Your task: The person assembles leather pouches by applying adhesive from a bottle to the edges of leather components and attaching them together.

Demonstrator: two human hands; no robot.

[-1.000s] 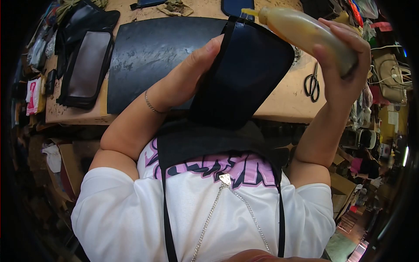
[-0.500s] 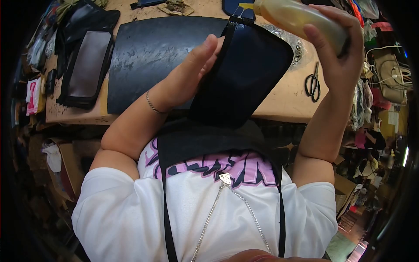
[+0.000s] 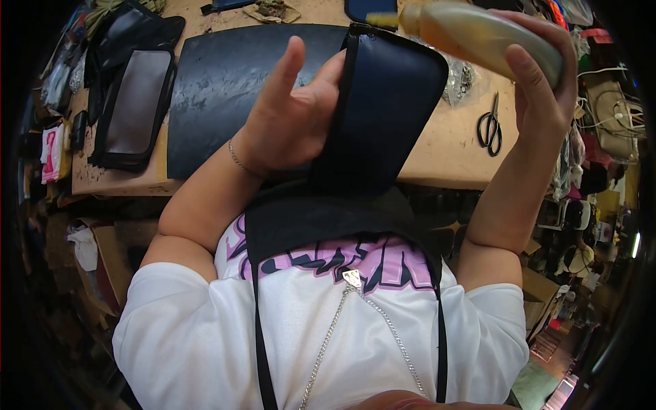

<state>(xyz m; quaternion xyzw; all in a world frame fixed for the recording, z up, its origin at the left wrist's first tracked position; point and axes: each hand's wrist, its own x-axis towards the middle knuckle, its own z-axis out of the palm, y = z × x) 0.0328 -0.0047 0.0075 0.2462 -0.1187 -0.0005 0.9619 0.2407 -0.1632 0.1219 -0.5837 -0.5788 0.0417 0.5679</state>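
Observation:
A dark, glossy panel with a black edge (image 3: 389, 109) stands tilted in front of my body. Behind its left edge, my left hand (image 3: 294, 116) supports it, the thumb raised and apart and the fingertips hidden by the panel. My right hand (image 3: 543, 82) is wrapped round a translucent squeeze bottle (image 3: 471, 37) holding yellowish liquid. The bottle lies nearly level, its yellow nozzle (image 3: 383, 20) pointing left just above the panel's top edge.
A large black sheet (image 3: 232, 96) covers the table's middle. Black scissors (image 3: 490, 128) lie at the right, near a clear plastic bag (image 3: 461, 82). Stacked black pouches (image 3: 137, 102) sit on the left. The table's front edge (image 3: 451, 179) runs before my body.
The bottle has shifted right and the strand at its nozzle is no longer visible. The panel has turned and moved slightly left. My left thumb has spread upward.

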